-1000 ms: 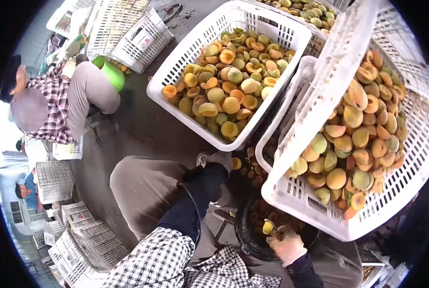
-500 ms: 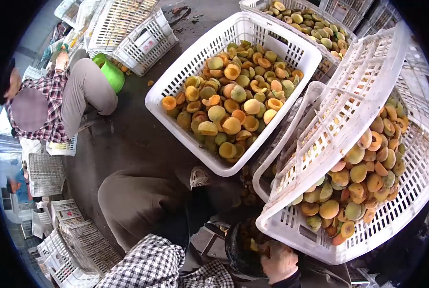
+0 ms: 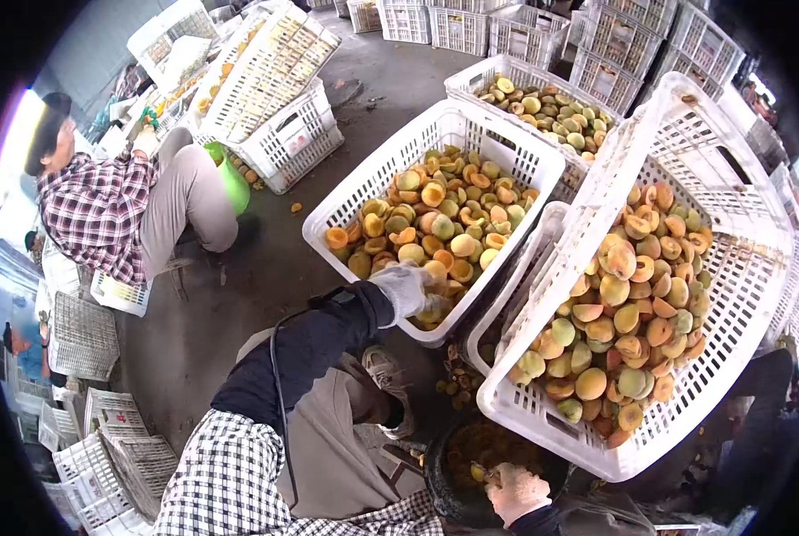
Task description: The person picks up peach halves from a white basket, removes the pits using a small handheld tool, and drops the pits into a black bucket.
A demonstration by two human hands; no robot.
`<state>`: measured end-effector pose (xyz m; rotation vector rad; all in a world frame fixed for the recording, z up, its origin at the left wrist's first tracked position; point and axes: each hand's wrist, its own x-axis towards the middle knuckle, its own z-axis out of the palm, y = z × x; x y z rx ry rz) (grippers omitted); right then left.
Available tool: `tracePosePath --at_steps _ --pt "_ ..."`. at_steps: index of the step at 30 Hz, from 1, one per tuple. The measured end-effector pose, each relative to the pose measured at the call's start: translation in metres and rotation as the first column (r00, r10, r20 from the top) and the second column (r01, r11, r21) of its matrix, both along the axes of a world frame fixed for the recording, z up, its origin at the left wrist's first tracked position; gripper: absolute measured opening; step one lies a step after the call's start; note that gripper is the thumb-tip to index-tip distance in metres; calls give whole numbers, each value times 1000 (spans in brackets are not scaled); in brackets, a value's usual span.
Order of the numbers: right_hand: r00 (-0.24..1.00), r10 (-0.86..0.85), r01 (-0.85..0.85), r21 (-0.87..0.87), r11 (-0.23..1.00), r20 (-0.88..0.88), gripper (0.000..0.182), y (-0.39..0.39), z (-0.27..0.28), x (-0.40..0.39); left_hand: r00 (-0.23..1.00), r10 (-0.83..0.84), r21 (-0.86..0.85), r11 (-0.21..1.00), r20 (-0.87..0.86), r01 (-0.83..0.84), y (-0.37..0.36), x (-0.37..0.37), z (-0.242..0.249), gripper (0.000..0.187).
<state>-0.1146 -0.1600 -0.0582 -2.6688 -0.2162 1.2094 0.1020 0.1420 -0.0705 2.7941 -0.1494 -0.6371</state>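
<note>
My left hand [image 3: 402, 289], in a pale glove, reaches over the near rim of a white plastic crate [image 3: 529, 214] of halved, pitted apricots [image 3: 462, 245]. Its fingers are smeared by motion at the fruit. Low in the view, my right hand [image 3: 517, 493] is closed at a dark round tub [image 3: 444, 500] that sits by my legs. A small yellowish piece [image 3: 478, 472] shows at its fingertips; I cannot tell what the fist holds. Brownish bits lie inside the tub. Close on the right, a tilted white crate [image 3: 757, 295] holds more apricots [image 3: 627, 339], whole-looking and halved.
Behind the middle crate stands another crate [image 3: 471, 85] full of fruit. Stacked crates [image 3: 614, 58] line the back. A person in a checked shirt [image 3: 91, 214] sits at the left beside a green bucket [image 3: 230, 183]. More crates [image 3: 82, 335] stand at the left edge.
My left arm has come into view and stretched to the middle crate. My right hand stays at the tub. The view has tilted up, showing more of the back.
</note>
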Motion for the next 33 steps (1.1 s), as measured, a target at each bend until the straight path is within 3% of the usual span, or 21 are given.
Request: tracePosePath --at_steps 2,4,7,10,12,13,14,16,18,19,20,21,22,24,26,28,29,30,31,32,33 --pt "998 54 -54 -4 999 30 32 -8 -6 -2 960 20 258 962 279 -95 16 16 -30 59" --pt "993 107 -107 3 994 48 33 -9 -13 -5 970 181 183 972 -166 -150 48 46 -127 58" --pt "996 -52 52 -11 999 -74 33 -2 -8 6 995 -8 238 971 -100 32 -20 13 -39 46" --pt "981 -193 194 78 978 -17 31 7 12 13 962 -249 -131 963 -108 235 -8 8 -76 37" --pt "974 -130 115 91 989 187 27 -2 -3 7 989 -141 -84 987 -41 138 -9 4 -64 40" --pt "991 -65 68 -25 997 120 27 -8 -10 5 998 -65 77 995 -18 67 -25 -1 -26 40" --pt "999 -8 14 -131 991 46 27 -14 -12 6 994 17 52 998 107 -23 -34 -5 -5 40" --pt "945 -181 169 68 983 272 25 -19 4 0 892 155 -229 972 424 -60 -41 -6 14 26" --pt "982 -176 183 -99 978 74 26 -39 -26 -9 665 221 -428 889 713 163 -57 -11 44 17" --pt "1000 -3 4 -161 987 4 28 -48 -37 -19 618 171 -419 863 768 282 -70 -21 65 16" --pt "999 -37 39 -154 987 20 28 -47 -30 -24 563 121 -398 825 818 401 -84 -35 81 14" --pt "975 -165 167 -4 986 146 29 -46 -16 -28 629 135 -496 747 765 443 -102 -54 85 15" --pt "922 -296 266 151 952 248 31 -47 -4 -34 593 -7 -422 697 805 580 -121 -64 87 15" --pt "912 -279 258 109 960 302 32 -52 8 -38 627 -334 -196 757 704 623 -161 -83 79 13" --pt "898 -323 288 156 945 297 31 -59 22 -42 680 -375 -125 816 630 565 -193 -83 49 13" --pt "826 -478 377 339 862 299 30 -69 29 -50 682 -337 -209 783 649 586 -220 -78 39 19" --pt "822 -490 411 293 863 289 29 -80 21 -55 654 -477 -81 769 586 634 -233 -77 46 27" --pt "816 -505 447 248 860 282 29 -91 9 -58 452 -600 134 686 660 716 -242 -69 20 36" --pt "886 -458 463 -120 878 68 28 -101 -28 -54 382 -679 250 640 627 727 -251 -66 10 39" --pt "954 -246 174 -346 922 -174 27 -101 -24 -48 309 -751 362 581 584 729 -261 -62 0 41" --pt "944 -262 187 -328 926 -201 27 -105 -34 -54 384 -793 419 586 474 693 -270 -61 -16 44"
